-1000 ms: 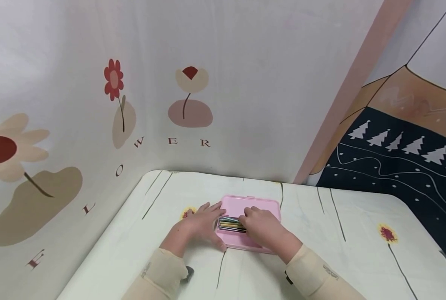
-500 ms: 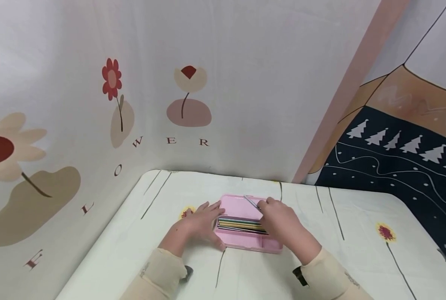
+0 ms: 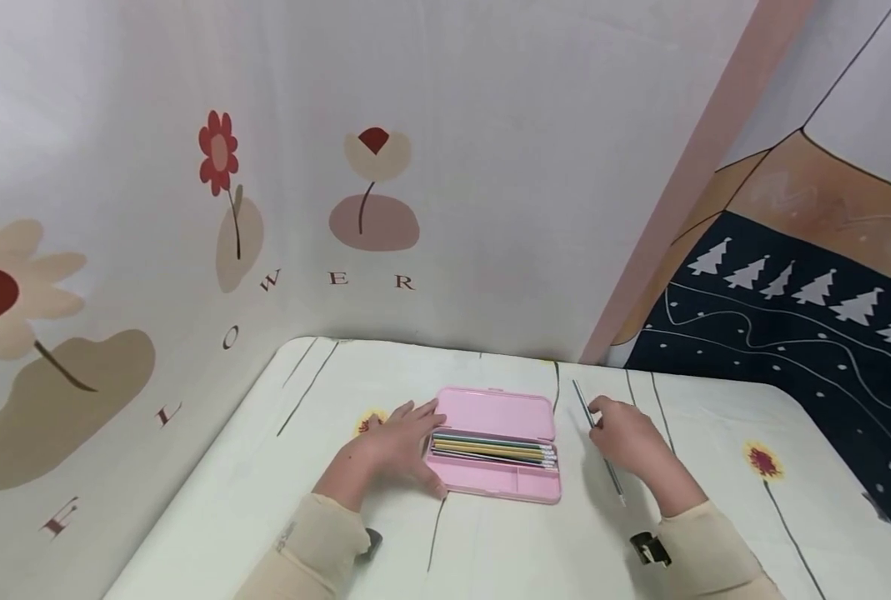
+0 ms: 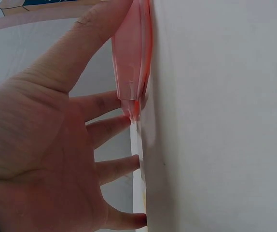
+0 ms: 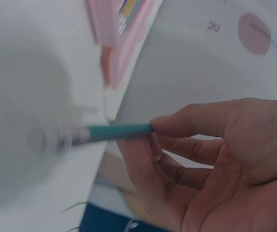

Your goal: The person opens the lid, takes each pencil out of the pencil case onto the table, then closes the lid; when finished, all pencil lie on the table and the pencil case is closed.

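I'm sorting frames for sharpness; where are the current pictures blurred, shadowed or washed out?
Right wrist: the held pencil smears into blur toward its near end, while the right grip looks sharper; a broad soft shadow darkens the tabletop. Left wrist: the pink case is fairly crisp. Head: the wall brightens to a pale patch at upper left.

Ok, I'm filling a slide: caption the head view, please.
Right hand pinches a slim teal pencil beside an open pink rectangular pencil case; left hand rests against its side.

pale glare upper left on wall point(image 3: 32, 83) — soft shadows on table point(image 3: 520, 550) — right wrist view: pencil point(image 5: 100, 133) blurred
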A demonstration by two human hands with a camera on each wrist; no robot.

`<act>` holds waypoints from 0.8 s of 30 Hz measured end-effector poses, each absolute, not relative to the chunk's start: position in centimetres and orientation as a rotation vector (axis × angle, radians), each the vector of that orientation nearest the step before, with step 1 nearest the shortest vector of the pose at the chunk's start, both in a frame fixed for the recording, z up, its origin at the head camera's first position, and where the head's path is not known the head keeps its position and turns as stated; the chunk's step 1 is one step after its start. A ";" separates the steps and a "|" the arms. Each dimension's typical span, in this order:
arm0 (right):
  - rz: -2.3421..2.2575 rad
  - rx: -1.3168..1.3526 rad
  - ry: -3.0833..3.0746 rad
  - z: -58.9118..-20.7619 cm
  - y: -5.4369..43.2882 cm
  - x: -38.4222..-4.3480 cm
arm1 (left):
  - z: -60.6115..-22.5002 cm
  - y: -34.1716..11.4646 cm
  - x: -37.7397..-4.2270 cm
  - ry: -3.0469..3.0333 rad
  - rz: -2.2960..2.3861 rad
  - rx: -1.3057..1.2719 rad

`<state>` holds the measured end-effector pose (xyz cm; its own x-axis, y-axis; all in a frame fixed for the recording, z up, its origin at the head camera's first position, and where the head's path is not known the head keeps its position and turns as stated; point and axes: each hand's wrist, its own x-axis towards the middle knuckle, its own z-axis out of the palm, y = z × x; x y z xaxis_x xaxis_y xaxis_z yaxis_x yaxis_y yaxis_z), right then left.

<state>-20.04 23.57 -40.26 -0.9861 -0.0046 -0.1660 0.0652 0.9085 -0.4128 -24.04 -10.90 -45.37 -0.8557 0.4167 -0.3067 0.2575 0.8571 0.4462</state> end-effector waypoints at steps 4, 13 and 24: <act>-0.838 0.148 2.763 -41.1 25.4 -20.3 | -45.3 -10.9 -24.1 2.628 0.551 0.499; -0.944 0.262 2.604 -43.2 27.2 -20.7 | -45.4 -11.0 -24.2 2.631 0.521 0.501; -0.954 0.332 2.576 -43.9 27.1 -20.6 | -45.6 -11.0 -24.4 2.632 0.516 0.514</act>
<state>-20.59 27.14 -43.88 -0.9027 0.0897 -0.4207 0.3421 0.7426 -0.5757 -24.35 -10.99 -45.60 -0.8492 0.4228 -0.3164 0.2720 0.8637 0.4243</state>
